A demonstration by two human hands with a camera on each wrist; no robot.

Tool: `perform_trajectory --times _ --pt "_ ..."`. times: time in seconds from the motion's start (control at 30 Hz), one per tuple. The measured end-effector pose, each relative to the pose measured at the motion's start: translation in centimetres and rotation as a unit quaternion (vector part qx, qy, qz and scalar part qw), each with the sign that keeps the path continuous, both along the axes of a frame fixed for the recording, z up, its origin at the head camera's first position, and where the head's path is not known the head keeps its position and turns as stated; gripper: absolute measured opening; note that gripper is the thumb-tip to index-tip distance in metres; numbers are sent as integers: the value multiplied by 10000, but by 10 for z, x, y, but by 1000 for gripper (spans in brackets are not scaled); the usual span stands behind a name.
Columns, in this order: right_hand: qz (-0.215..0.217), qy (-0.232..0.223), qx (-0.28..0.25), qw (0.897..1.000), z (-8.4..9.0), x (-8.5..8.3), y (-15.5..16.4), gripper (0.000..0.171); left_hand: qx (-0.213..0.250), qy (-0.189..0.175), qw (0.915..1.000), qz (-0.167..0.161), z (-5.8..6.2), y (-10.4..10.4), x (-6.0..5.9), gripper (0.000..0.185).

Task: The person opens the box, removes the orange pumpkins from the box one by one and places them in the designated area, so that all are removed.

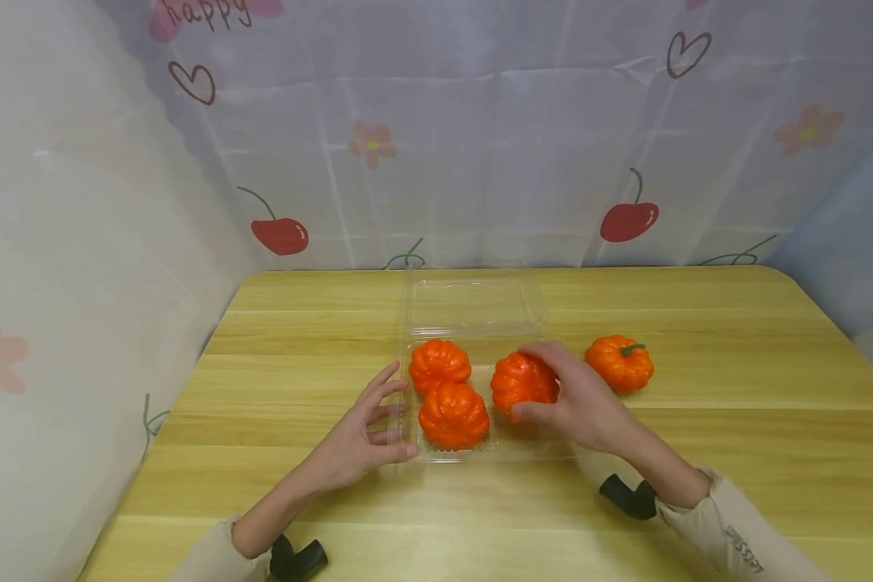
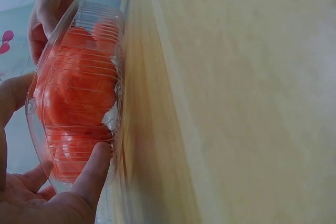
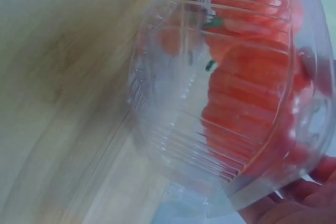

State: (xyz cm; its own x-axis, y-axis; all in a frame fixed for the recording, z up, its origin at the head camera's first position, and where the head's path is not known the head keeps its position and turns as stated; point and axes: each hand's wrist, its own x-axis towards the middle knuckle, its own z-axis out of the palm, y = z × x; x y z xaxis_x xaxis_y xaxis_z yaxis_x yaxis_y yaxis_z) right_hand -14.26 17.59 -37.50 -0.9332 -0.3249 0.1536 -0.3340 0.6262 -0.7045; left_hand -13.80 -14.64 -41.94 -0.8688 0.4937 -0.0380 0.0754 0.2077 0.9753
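A clear plastic clamshell box (image 1: 473,455) lies with its lid (image 1: 473,303) folded back. Two orange toy pumpkins, one behind (image 1: 439,364) and one in front (image 1: 454,416), sit in its left half. My right hand (image 1: 589,404) grips a third pumpkin (image 1: 520,383) inside the right half, thumb in front and fingers behind. Spread along the box's left side, my left hand (image 1: 367,432) touches the wall with fairly straight fingers; the left wrist view shows its thumb (image 2: 94,174) against the ribbed plastic. Through the wall in the right wrist view, the held pumpkin (image 3: 252,103) appears close to the bottom.
Another orange pumpkin (image 1: 620,364) with a green stem lies on the wooden table (image 1: 735,453), right of the box. A patterned curtain (image 1: 480,162) hangs behind the table's far edge. Black wrist mounts (image 1: 629,495) sit under both sleeves.
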Motion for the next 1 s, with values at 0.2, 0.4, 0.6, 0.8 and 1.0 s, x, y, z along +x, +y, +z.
perform_trajectory --times 0.2,0.4,0.6,0.8,1.0 --pt "95 73 -237 9996 0 2 3 85 0 11 10000 4 0 0 1 96" --pt "204 95 -461 9987 1 5 5 68 21 -3 10000 45 0 -1 1 94" --pt "195 63 -736 9971 0 8 5 58 51 -22 10000 46 0 -1 1 95" --pt "263 5 -1021 9944 1 11 6 59 89 -42 9999 40 0 -1 1 96" --pt "284 169 -1058 9938 3 16 8 69 157 -41 9999 10 -1 -1 0 95"
